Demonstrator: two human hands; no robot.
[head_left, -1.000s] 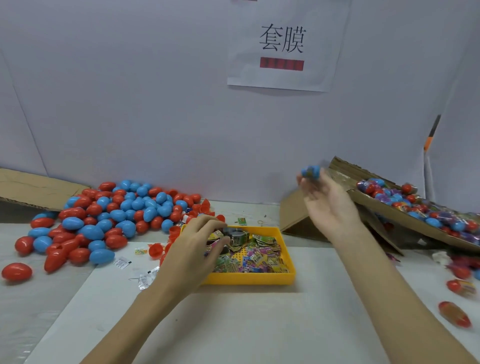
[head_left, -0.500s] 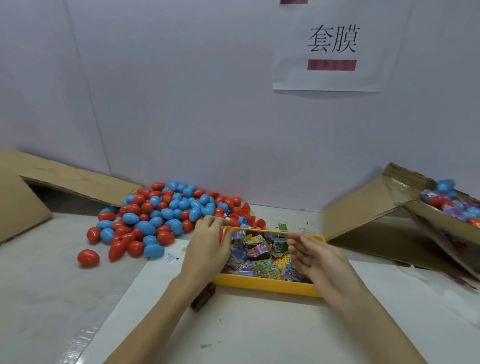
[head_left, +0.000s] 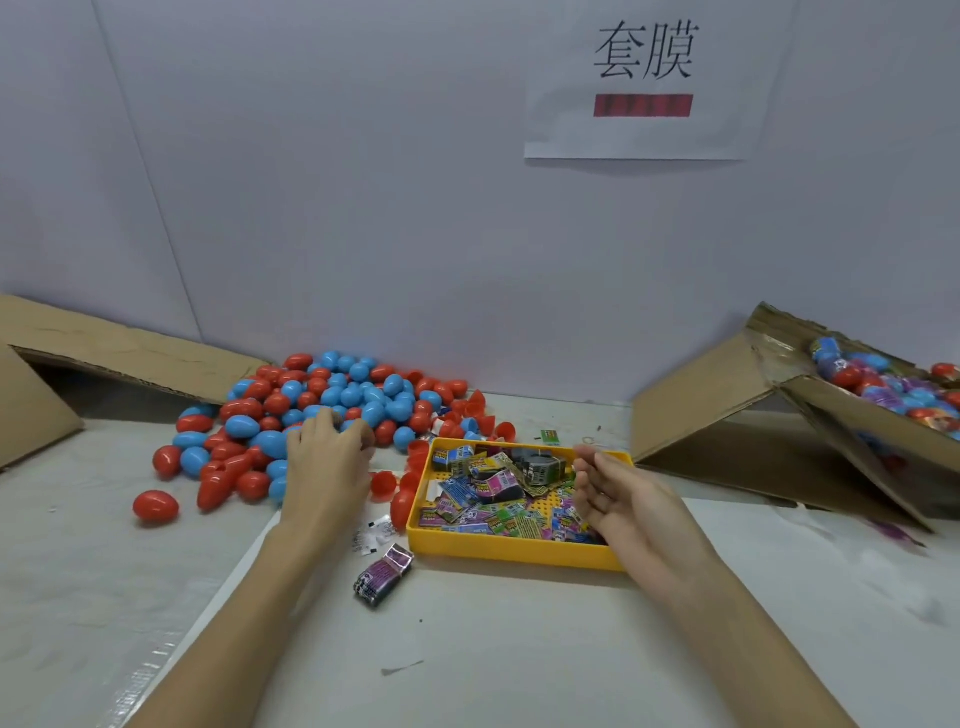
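Observation:
A pile of red and blue plastic eggs (head_left: 337, 395) lies at the back left of the table. My left hand (head_left: 324, 462) rests palm down on the pile's near edge, fingers bent over the eggs; whether it grips one is hidden. A yellow tray (head_left: 509, 553) of colourful printed packets (head_left: 493, 493) sits in the middle. My right hand (head_left: 615, 491) hovers over the tray's right side, palm turned inward, fingers relaxed, and holds nothing. A dark purple packet (head_left: 383, 574) lies on the table in front of the tray's left corner.
A tilted cardboard box (head_left: 727, 426) at the right holds film-wrapped eggs (head_left: 883, 384). Flattened cardboard (head_left: 119, 353) leans at the left. One red egg (head_left: 156, 505) lies apart from the pile. Small white sachets (head_left: 374, 532) lie left of the tray. A paper sign (head_left: 644, 78) hangs on the wall.
My right hand dropped a blue egg into the right box, then came back over the tray. My left hand left the tray and moved left onto the egg pile. A purple packet now lies on the table.

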